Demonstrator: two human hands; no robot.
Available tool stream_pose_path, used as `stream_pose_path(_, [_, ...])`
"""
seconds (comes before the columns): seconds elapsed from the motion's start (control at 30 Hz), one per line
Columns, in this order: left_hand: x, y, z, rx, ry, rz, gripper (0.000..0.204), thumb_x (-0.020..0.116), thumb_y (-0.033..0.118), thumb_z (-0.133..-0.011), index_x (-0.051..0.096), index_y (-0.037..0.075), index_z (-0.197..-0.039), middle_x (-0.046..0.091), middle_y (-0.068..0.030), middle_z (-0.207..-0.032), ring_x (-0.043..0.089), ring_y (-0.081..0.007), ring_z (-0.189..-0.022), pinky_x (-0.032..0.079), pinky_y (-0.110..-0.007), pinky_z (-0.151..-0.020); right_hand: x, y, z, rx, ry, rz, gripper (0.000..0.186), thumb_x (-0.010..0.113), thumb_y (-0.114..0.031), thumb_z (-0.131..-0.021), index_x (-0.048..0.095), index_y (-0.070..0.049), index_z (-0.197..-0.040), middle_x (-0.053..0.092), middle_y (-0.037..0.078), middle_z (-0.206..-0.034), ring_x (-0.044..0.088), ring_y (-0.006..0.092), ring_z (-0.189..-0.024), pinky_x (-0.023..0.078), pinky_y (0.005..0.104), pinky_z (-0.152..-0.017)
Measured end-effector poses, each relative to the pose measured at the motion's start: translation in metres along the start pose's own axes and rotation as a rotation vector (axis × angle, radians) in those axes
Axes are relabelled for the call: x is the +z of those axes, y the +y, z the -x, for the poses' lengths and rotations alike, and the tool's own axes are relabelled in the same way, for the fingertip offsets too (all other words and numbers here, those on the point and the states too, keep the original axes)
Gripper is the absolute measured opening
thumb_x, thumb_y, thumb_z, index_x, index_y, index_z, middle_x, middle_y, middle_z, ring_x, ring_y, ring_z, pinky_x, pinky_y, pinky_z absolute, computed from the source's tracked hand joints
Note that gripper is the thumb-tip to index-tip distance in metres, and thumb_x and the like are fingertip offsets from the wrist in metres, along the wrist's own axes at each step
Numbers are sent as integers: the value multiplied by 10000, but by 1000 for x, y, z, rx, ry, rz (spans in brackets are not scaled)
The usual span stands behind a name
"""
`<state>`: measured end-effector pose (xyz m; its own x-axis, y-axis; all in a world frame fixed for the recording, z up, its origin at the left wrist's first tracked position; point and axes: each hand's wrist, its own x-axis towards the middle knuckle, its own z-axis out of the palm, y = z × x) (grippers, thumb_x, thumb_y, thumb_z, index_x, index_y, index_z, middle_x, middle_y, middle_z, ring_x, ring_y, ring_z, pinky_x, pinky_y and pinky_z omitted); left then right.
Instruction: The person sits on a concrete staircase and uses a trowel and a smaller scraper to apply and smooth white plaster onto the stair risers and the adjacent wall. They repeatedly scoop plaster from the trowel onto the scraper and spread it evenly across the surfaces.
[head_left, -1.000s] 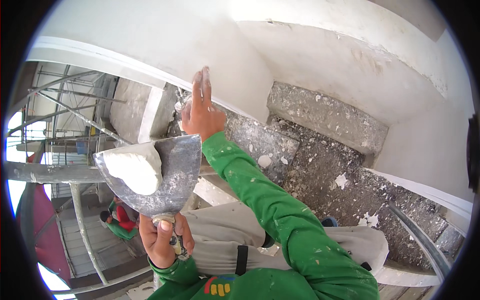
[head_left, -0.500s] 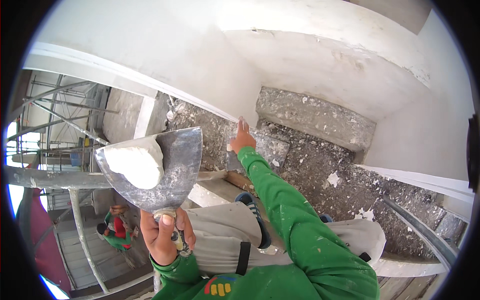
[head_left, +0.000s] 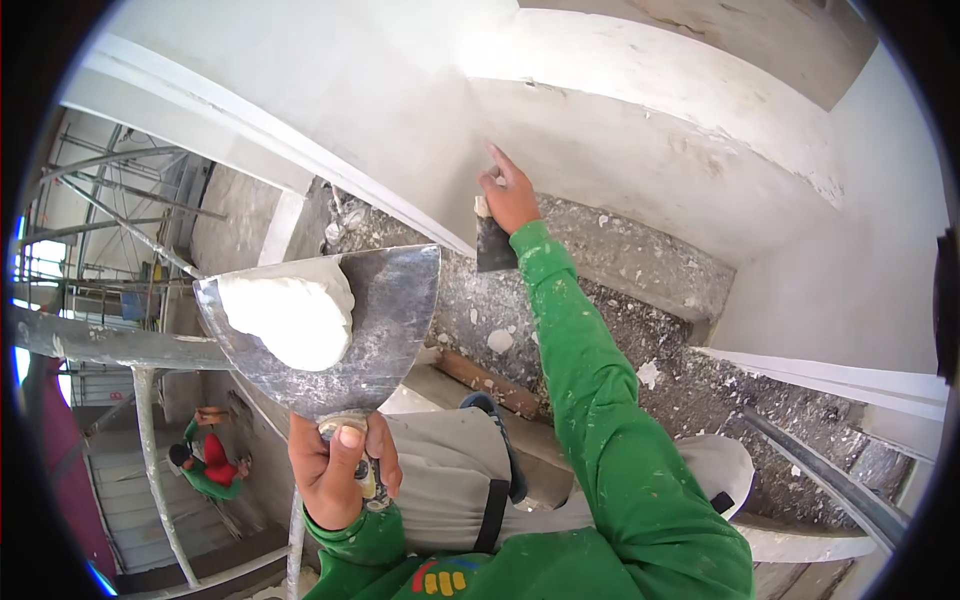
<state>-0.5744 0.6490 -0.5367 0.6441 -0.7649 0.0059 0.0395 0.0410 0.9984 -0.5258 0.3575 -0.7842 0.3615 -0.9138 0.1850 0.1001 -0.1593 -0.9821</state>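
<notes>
My left hand (head_left: 342, 468) grips the handle of a wide putty knife (head_left: 395, 310), thumb on top. Its broad, rounded metal blade lies face up and bears a thick mound of white putty (head_left: 290, 315). My right hand (head_left: 510, 195) is stretched out ahead near the corner of the white wall (head_left: 400, 130), its index finger pointing forward. Below its palm shows a smaller, dark-bladed scraper (head_left: 495, 247) that it appears to hold; the grip itself is mostly hidden. Whether the fingertip touches the wall I cannot tell.
A grey concrete block (head_left: 640, 255) lies along the wall base, and the floor (head_left: 640, 320) is littered with white flakes. A metal pipe (head_left: 820, 475) slants at the right. Scaffolding (head_left: 110, 345) stands at left; beyond it a person (head_left: 212, 462) in green and red is at work.
My right hand has moved up and slightly right along the wall corner, and the dark scraper blade now shows below it. The wide putty knife has shifted a little to the right.
</notes>
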Motion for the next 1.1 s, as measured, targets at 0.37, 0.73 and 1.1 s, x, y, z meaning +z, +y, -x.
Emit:
stream_pose_path(0.37, [-25, 3, 10, 78, 52, -52, 336, 440, 135, -942, 328, -32, -1211, 427, -114, -695, 412, -138, -360, 361, -242, -262, 42, 79, -16, 292, -123, 118, 591, 504, -235, -790, 406, -97, -1356, 550, 234, -1188, 542, 376, -1067, 408, 411, -942])
stream_pose_path(0.73, [-55, 15, 26, -32, 92, -62, 357, 427, 130, -950, 295, -24, -1245, 416, -120, -696, 406, -138, -360, 359, -242, -239, -28, 257, 129, 1284, 180, -226, 851, 457, -686, -791, 553, 74, -1163, 639, 173, -1010, 600, 241, -952, 444, 332, -828])
stream_pose_path(1.1, [-41, 15, 28, -67, 183, -90, 452, 556, 193, -883, 319, -65, -1169, 459, -118, -617, 452, -162, -352, 371, -261, -291, 48, 86, 48, 380, -18, 153, 614, 379, -494, -916, 528, 15, -1225, 541, 235, -1217, 468, 369, -1185, 334, 380, -1009])
